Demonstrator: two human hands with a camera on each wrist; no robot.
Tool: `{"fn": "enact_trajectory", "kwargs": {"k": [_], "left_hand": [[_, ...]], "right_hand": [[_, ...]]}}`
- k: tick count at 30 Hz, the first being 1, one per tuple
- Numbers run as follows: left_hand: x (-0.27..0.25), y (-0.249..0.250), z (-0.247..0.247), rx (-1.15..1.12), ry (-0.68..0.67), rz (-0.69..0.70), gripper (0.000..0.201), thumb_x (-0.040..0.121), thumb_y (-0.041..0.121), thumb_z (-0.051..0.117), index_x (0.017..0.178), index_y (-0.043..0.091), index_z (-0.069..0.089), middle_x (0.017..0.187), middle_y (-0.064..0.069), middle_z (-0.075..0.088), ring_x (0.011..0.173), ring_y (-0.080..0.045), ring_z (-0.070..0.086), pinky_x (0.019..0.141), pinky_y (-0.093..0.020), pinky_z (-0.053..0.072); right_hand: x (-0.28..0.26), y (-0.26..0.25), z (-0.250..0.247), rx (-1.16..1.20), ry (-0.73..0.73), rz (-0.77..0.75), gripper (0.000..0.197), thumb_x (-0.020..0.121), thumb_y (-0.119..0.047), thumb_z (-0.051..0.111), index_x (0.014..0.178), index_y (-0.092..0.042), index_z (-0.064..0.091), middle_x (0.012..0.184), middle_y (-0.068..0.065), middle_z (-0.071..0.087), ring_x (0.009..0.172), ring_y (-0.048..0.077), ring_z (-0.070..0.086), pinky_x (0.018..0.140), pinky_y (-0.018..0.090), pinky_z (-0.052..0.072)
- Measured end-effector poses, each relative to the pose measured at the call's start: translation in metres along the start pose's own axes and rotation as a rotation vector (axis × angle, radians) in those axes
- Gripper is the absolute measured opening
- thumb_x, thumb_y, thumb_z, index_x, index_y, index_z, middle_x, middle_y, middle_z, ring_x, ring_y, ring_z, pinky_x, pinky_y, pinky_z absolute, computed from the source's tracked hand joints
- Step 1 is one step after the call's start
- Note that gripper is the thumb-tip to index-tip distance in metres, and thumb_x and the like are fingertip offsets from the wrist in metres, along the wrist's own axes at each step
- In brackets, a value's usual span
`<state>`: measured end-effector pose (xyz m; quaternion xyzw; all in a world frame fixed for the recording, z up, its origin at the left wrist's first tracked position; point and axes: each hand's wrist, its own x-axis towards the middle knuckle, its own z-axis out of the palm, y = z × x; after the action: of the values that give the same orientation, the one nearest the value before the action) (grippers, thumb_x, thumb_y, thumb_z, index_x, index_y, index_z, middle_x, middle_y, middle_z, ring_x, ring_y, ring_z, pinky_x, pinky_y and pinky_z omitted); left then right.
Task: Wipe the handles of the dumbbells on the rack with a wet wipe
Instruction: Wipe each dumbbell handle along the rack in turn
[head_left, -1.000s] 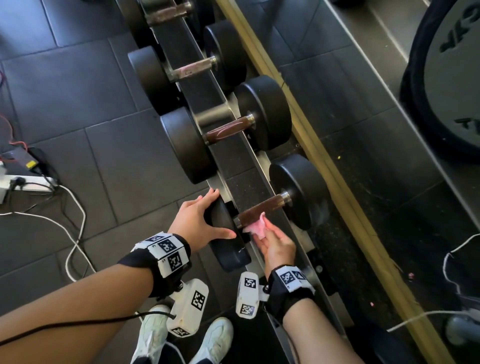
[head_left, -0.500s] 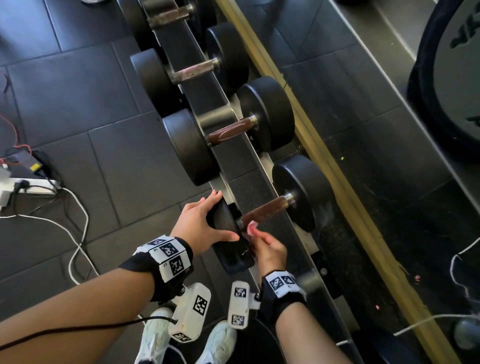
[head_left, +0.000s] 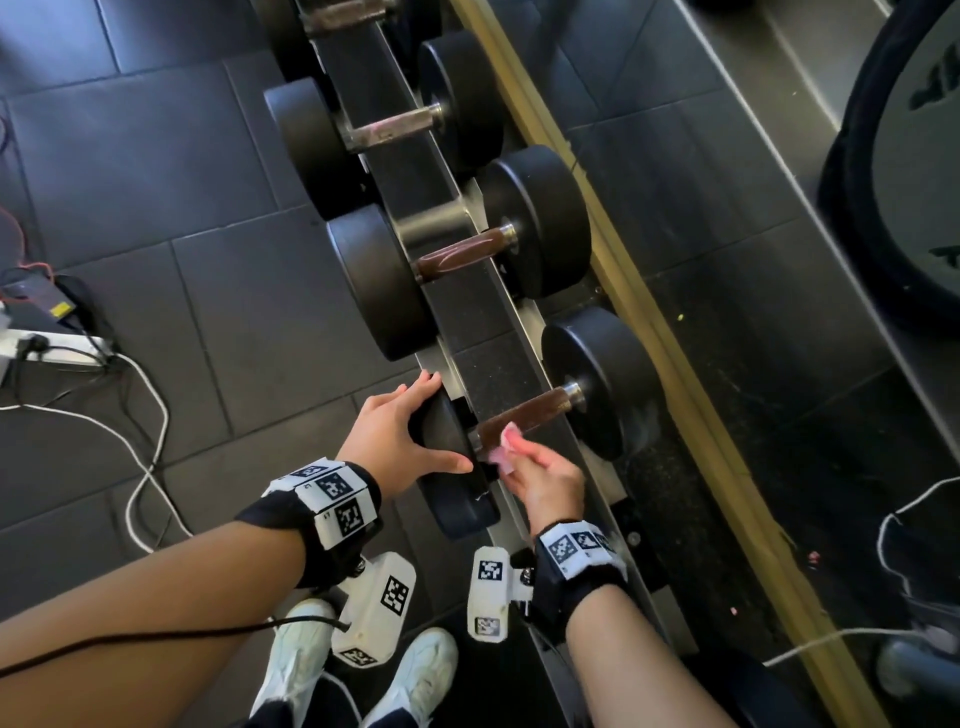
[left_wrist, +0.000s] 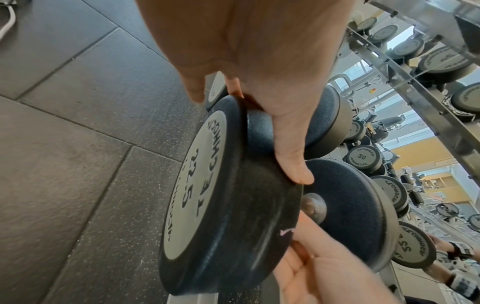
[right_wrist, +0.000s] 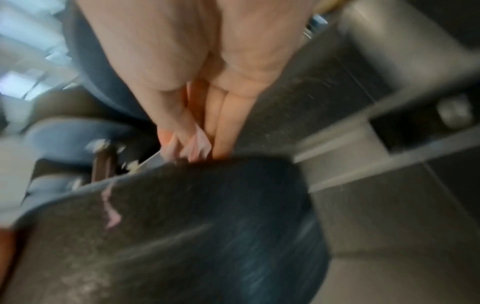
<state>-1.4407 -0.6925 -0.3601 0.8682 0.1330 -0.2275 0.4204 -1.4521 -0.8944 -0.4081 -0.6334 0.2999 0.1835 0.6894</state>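
The nearest dumbbell lies across the rack (head_left: 483, 317), its brown handle (head_left: 527, 415) bare between two black heads. My left hand (head_left: 395, 441) grips the near head (head_left: 457, 493), fingers over the rim and thumb along its inner side; the left wrist view shows that thumb on the head (left_wrist: 233, 205). At the handle's near end, my right hand (head_left: 543, 475) pinches a pink wet wipe (head_left: 501, 447). The blurred right wrist view shows the wipe (right_wrist: 197, 144) between my fingertips, just above the head (right_wrist: 207, 226).
More dumbbells sit further along the rack, the closest with a brown handle (head_left: 462, 254). A wooden strip (head_left: 649, 322) runs behind the rack. White cables (head_left: 150, 426) and a power strip (head_left: 52, 353) lie on the floor at left. A large weight plate (head_left: 909, 156) stands at the top right.
My right hand drew back a little with the wipe, then returned to the near end of the handle. My left hand has stayed on the near head.
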Motion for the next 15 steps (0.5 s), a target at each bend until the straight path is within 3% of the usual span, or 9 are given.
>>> {"fn": "enact_trajectory", "kwargs": {"k": [3, 7, 11, 15], "left_hand": [[-0.003, 0.003, 0.0, 0.006, -0.012, 0.001, 0.112, 0.059, 0.054, 0.086, 0.151, 0.04, 0.024, 0.156, 0.024, 0.023, 0.145, -0.007, 0.013, 0.118, -0.031, 0.017], [-0.004, 0.003, -0.003, -0.02, -0.042, -0.007, 0.112, 0.062, 0.051, 0.086, 0.152, 0.041, 0.02, 0.158, 0.024, 0.019, 0.146, -0.006, 0.009, 0.119, -0.033, 0.017], [-0.004, 0.001, -0.002, -0.073, -0.066, -0.031, 0.112, 0.061, 0.052, 0.085, 0.151, 0.046, 0.018, 0.158, 0.024, 0.017, 0.145, -0.004, 0.006, 0.117, -0.035, 0.02], [-0.004, 0.002, -0.003, -0.095, -0.076, -0.035, 0.113, 0.061, 0.051, 0.086, 0.151, 0.046, 0.018, 0.157, 0.026, 0.015, 0.145, -0.002, 0.004, 0.118, -0.041, 0.023]], "right_hand": [[-0.008, -0.028, -0.004, -0.207, -0.186, -0.072, 0.009, 0.086, -0.02, 0.075, 0.094, -0.021, 0.08, 0.093, -0.001, 0.078, 0.093, 0.014, 0.074, 0.078, 0.021, 0.057], [0.009, -0.074, -0.006, -0.554, -0.113, -0.285, 0.025, 0.093, -0.017, 0.064, 0.091, -0.039, 0.075, 0.094, -0.017, 0.073, 0.09, 0.003, 0.07, 0.079, 0.025, 0.057], [0.032, -0.101, 0.002, -0.767, -0.149, -0.406, 0.008, 0.087, -0.024, 0.074, 0.086, -0.031, 0.071, 0.087, -0.013, 0.074, 0.085, -0.001, 0.069, 0.075, 0.02, 0.056], [0.049, -0.106, 0.014, -0.984, -0.162, -0.47, 0.016, 0.084, -0.023, 0.077, 0.081, -0.027, 0.062, 0.083, -0.013, 0.068, 0.079, -0.004, 0.065, 0.066, 0.01, 0.045]]}}
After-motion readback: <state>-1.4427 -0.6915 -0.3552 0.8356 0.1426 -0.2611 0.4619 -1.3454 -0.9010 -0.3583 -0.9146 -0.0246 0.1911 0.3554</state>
